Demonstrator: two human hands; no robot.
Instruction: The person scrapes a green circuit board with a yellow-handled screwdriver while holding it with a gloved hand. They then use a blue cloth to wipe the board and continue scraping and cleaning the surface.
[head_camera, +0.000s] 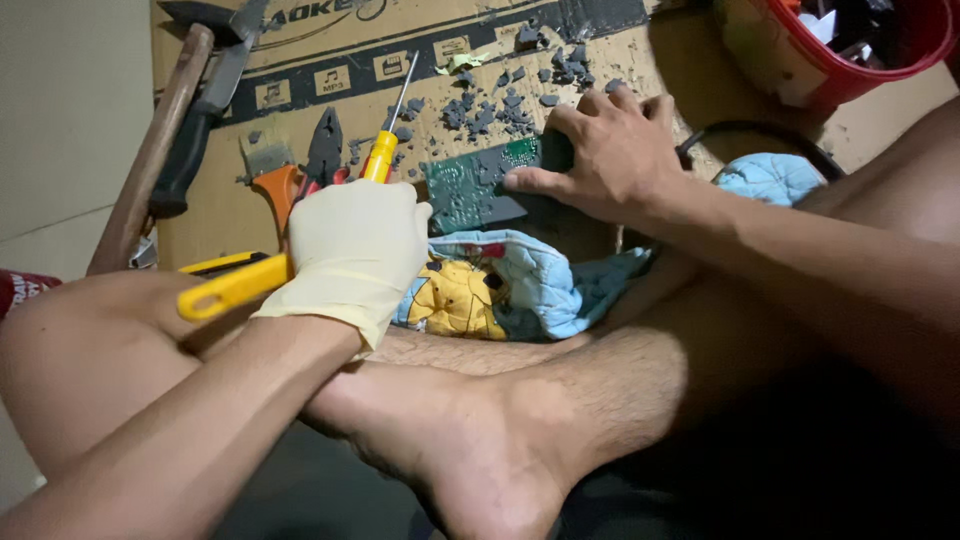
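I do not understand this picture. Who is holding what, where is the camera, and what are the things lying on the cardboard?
There is no machine here. The single picture comes from a camera on the person's head, looking down at crossed bare legs and two hands. The left hand wears a pale glove and grips a yellow tool handle; a yellow screwdriver shows just above it. The bare right hand presses on a green circuit board. They work on flat cardboard strewn with grey crumbs. Nearby lie a hammer, pliers, a brush, a colourful cloth and a red bucket.
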